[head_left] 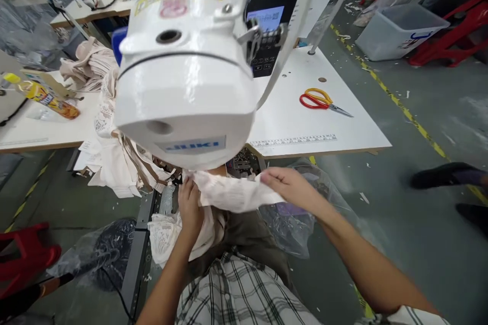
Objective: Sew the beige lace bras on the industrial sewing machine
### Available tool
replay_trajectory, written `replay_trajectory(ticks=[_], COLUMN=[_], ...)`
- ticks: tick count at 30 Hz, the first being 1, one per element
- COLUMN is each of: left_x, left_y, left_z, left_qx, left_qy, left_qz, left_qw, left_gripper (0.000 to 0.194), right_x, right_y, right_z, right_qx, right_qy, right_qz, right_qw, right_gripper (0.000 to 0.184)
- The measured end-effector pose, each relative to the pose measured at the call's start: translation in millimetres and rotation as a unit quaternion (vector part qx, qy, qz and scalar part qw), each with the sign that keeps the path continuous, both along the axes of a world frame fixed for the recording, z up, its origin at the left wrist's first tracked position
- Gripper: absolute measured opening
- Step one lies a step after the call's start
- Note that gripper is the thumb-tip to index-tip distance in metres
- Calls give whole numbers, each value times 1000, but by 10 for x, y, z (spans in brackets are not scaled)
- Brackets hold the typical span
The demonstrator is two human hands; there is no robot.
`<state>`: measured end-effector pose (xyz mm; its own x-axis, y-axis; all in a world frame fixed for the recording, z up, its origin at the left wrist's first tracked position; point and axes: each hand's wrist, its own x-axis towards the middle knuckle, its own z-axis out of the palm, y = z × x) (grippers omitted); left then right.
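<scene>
A strip of cream fabric (pixel 238 194) stretches between my two hands, just below the head of a white sewing machine (pixel 186 91). My left hand (pixel 189 203) grips its left end close under the machine; the fingertips are partly hidden. At the right end, my right hand (pixel 287 185) pinches the cloth between thumb and fingers. More cream lace fabric (pixel 165 236) lies over my lap, beneath the left forearm. A heap of cream pieces with lace (pixel 118 162) hangs over the table edge left of the machine. The needle area is hidden behind the machine head.
Red and yellow scissors (pixel 318 99) and a printed ruler (pixel 297 140) are on the white table (pixel 366 134) at right. A control panel (pixel 269 25) stands behind. A drink bottle (pixel 48 99) lies left. A plastic bin (pixel 396 33) and another person's shoes (pixel 446 175) are on the floor.
</scene>
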<state>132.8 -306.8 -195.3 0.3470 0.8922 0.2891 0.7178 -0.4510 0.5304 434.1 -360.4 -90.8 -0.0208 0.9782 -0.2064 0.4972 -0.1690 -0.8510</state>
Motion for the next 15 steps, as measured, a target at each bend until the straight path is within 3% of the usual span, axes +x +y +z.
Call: replay_trajectory(ticks=[2,4,7,11,13,15], left_x=[47,129,30,-752,-1199,-1493], left_y=[-35,-145,-302,-326,-317,-338], left_z=[-41,-112,-163,-81,-39,-18], left_qx=[-16,-57,-92,-96,-178,-281], left_qy=[39,81,108,128,260,338], left_qz=[-25,-79,-87,66,197,210], left_qw=[999,992,986,985,928,873], left_gripper=[55,59,69,47,51,51], right_x=[273,501,576,105,-265,-653], right_y=[-63,-120,-164,-100,-47,-5], right_z=[-185,-427,-776,-1019,-1026,-992], right_qx=[-30,-84,-123,-62,-26,4], right_qy=[-120,-245,-320,-263,-205,-137], right_qz=[-24,-37,-32,19,65,127], right_qw=[992,965,939,963,976,982], right_gripper=[47,44,29,42,43,40])
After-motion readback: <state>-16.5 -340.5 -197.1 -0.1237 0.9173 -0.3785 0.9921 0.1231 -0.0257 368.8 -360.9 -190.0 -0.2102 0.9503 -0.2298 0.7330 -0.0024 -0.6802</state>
